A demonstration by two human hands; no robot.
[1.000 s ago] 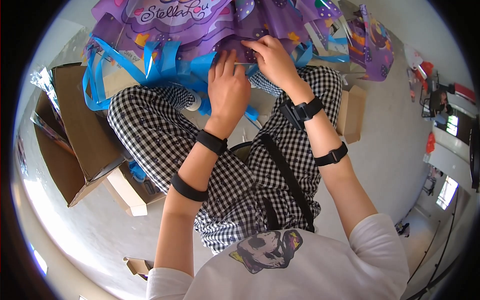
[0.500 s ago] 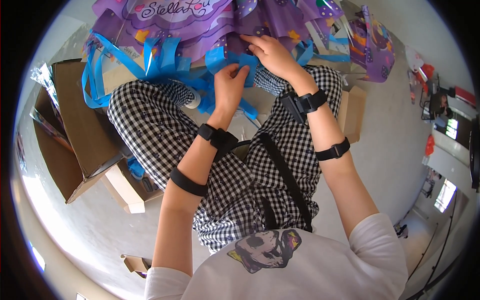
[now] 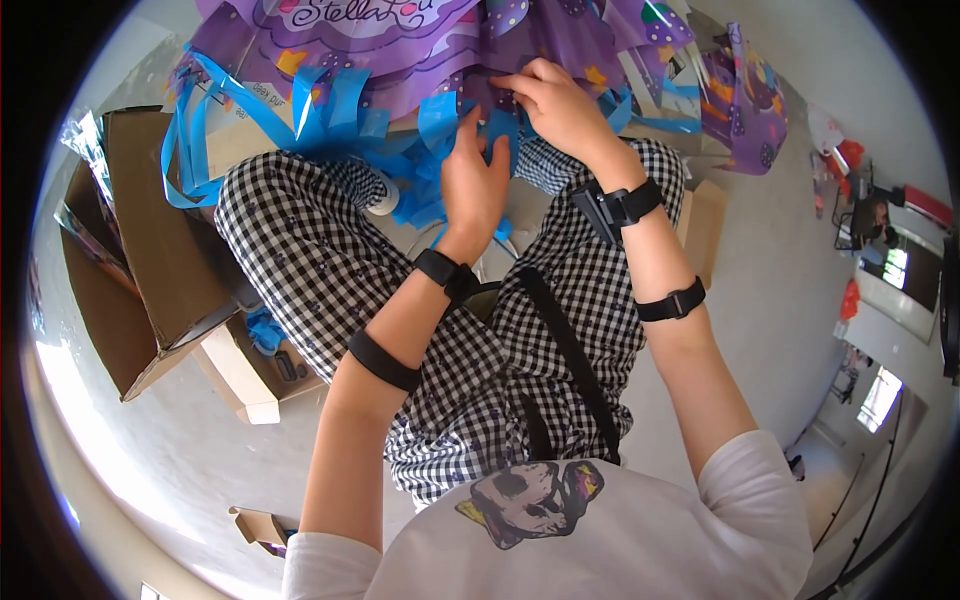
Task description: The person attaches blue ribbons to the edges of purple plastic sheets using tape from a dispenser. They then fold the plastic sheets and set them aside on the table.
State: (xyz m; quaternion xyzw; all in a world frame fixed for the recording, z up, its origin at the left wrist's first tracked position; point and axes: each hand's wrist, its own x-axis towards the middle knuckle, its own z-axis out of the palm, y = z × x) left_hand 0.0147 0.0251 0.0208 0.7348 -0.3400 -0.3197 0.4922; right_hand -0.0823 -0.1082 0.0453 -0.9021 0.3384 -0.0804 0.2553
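A purple printed plastic sheet point(image 3: 410, 75) with stars and dots hangs in folds at the top, its lower edge near my hands. Wide blue strips point(image 3: 345, 110) hang along that edge and gather in a tangle between my knees. My left hand point(image 3: 473, 190) is raised beside a blue strip point(image 3: 438, 118), its thumb and forefinger apart with nothing seen between them. Slightly farther and to the right, my right hand point(image 3: 562, 112) has its fingertips bent together on the purple sheet's lower edge. The exact grip there is partly hidden by the fingers.
On the left stands a tall open cardboard box point(image 3: 165, 240) with shiny film in it. Beside my knee lies a lower open carton point(image 3: 235, 370) holding a blue bundle and dark items. Another carton point(image 3: 703, 230) sits behind my right knee. More purple sheeting point(image 3: 745, 110) hangs at the right.
My left hand has come off the blue strip it pinched, turning and spreading thumb from forefinger. The fingers of my right hand have drawn in at the purple sheet's edge.
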